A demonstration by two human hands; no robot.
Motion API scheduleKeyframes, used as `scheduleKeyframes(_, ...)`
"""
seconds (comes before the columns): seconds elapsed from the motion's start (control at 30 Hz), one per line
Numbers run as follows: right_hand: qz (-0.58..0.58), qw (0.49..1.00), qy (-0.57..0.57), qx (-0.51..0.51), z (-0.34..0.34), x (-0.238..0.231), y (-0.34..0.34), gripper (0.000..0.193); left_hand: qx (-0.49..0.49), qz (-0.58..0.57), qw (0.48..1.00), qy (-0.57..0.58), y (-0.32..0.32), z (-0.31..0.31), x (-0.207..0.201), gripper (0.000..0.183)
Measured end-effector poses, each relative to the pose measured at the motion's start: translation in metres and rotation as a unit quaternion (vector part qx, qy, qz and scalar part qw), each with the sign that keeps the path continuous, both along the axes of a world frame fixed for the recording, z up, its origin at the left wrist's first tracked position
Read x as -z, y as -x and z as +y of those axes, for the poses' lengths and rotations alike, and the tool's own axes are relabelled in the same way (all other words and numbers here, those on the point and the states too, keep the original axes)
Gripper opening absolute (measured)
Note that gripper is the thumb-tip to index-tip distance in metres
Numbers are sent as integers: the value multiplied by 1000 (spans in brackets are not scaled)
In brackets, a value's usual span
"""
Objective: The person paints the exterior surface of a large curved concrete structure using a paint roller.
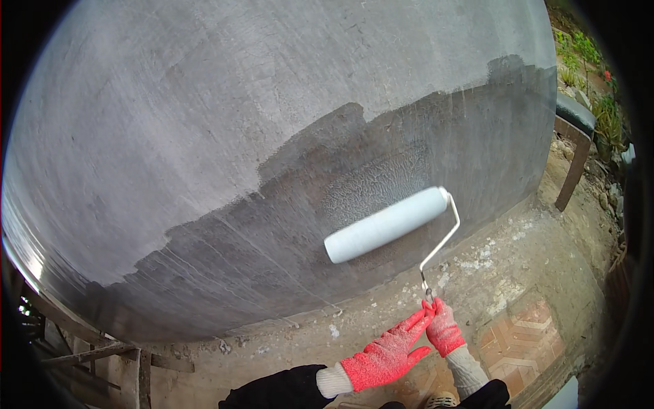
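A paint roller with a pale, whitish sleeve rests against a curved grey wall. Its bent white wire frame runs down to my red-gloved hands. My right hand is closed around the lower end, with most of the grip hidden by the gloves. From the left, my left hand reaches across with fingers stretched out and thumb apart, its fingertips touching the right hand near the top of the grip. Around the roller, the wall's lower band is dark and wet-looking, with a textured patch just above the sleeve; higher up it is lighter grey.
A stained concrete floor with pale splashes runs along the wall's base, with patterned tiles at right. A dark-topped stool stands beyond the wall's right edge, near plants. Wooden framing sits at lower left.
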State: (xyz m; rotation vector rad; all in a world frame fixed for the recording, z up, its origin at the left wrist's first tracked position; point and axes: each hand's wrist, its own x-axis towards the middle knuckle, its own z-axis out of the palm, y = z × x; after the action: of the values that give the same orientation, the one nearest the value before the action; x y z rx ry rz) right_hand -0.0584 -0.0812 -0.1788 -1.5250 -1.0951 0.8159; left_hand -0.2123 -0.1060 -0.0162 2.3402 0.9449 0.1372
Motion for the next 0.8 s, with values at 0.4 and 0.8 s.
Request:
scheduleKeyframes(0.4,-54,995,78,-44,-80,46,18,30,10,-45,999,11,19,-7,8,52)
scheduleKeyframes(0.8,49,983,-90,-151,-3,-60,101,20,-217,-81,955,-185,63,16,-37,50)
